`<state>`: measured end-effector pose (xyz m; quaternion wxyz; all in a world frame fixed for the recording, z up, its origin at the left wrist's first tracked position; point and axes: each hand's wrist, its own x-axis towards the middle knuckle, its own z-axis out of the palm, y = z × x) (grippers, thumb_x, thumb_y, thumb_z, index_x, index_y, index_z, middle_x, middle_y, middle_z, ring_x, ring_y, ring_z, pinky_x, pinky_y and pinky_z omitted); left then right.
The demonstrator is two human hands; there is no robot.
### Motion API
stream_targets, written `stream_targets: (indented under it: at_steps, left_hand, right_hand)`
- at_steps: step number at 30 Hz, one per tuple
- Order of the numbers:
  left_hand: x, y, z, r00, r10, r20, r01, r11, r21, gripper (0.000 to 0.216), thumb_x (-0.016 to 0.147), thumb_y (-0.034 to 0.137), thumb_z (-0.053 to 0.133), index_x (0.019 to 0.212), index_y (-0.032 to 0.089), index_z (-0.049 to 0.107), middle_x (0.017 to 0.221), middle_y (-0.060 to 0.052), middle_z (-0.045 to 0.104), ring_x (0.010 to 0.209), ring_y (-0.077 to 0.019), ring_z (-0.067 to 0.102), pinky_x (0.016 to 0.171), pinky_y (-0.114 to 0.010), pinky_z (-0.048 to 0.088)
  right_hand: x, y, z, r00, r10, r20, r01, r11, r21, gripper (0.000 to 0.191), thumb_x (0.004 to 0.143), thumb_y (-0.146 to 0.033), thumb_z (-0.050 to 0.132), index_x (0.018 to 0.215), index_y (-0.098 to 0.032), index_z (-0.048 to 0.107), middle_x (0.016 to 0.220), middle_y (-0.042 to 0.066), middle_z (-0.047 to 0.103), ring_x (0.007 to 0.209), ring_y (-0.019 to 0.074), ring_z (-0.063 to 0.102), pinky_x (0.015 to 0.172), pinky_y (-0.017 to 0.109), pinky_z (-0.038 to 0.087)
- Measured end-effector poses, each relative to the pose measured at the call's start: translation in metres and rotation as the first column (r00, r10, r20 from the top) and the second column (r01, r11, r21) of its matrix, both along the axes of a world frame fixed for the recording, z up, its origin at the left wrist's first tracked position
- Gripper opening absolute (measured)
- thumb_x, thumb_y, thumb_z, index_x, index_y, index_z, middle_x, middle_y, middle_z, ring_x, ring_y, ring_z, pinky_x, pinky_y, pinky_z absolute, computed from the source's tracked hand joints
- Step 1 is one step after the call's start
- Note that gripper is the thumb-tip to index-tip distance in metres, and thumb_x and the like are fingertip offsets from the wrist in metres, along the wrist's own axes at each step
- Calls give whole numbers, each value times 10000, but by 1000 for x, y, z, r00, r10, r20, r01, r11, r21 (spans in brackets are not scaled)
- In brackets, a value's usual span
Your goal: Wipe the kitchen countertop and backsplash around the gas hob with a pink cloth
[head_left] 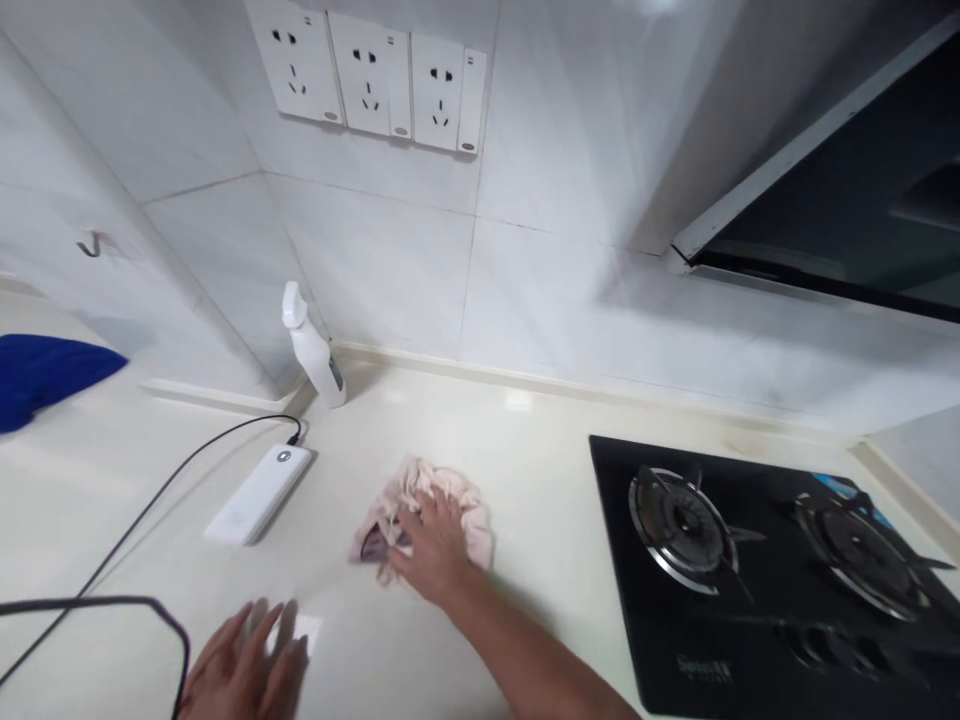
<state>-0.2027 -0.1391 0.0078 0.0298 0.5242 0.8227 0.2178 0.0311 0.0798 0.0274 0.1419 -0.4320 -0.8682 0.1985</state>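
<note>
The right hand lies flat on the crumpled pink cloth, fingers spread and pinning it to the counter between the power bank and the hob, while the left hand rests open-palmed nearby, seemingly as a brace.

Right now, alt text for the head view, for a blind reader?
The person's right hand presses flat on a crumpled pink cloth on a cream countertop, while the left hand lies flat on it nearer the camera. A white power bank and white spray bottle sit to the left; a black gas hob is on the right.
</note>
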Motion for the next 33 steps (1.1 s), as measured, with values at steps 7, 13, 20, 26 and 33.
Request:
stream_targets:
  at_steps: [7,13,20,26,33]
  left_hand:
    - [-15,18,3,999,-52,1,52,992,-111,525,970,543,459,1409,304,619,1625,-155,499,1577,-381,397,1281,-649,340]
    - [-19,19,2,995,-97,1,97,989,-109,623,970,577,371,1381,200,648,1576,-222,515,1568,-379,388,1282,-628,332]
    - [-28,28,6,982,-186,31,188,977,-96,584,969,575,393,1347,230,674,1544,-192,549,1522,-379,434,1283,-621,339]
    - [-27,39,21,967,-253,10,253,961,-116,601,1014,560,352,1339,182,689,1539,-225,553,1514,-409,441,1273,-651,346]
    - [-18,43,38,976,-215,44,219,959,-180,621,1041,576,310,1366,185,667,1585,-210,523,1538,-428,424,1281,-690,316]
  right_hand:
    - [127,86,39,884,-382,269,381,923,58,579,1014,-567,645,1493,-244,677,1699,152,474,1572,440,398,1301,648,209]
    - [206,101,38,705,-625,334,635,766,93,666,1036,-509,605,1567,-108,589,1698,257,430,1595,437,357,1302,613,224]
    - [124,-91,-25,810,-578,-104,577,750,324,363,940,-417,713,1255,-237,732,1418,184,667,1361,409,532,1189,677,353]
    - [96,-157,-5,730,-499,-468,513,852,-108,298,862,-455,714,1073,-246,737,1175,107,748,1141,326,660,1076,540,502]
    - [218,-134,46,308,-842,-443,553,537,-637,608,930,-708,579,1240,-214,751,1208,146,763,1118,325,711,983,455,580]
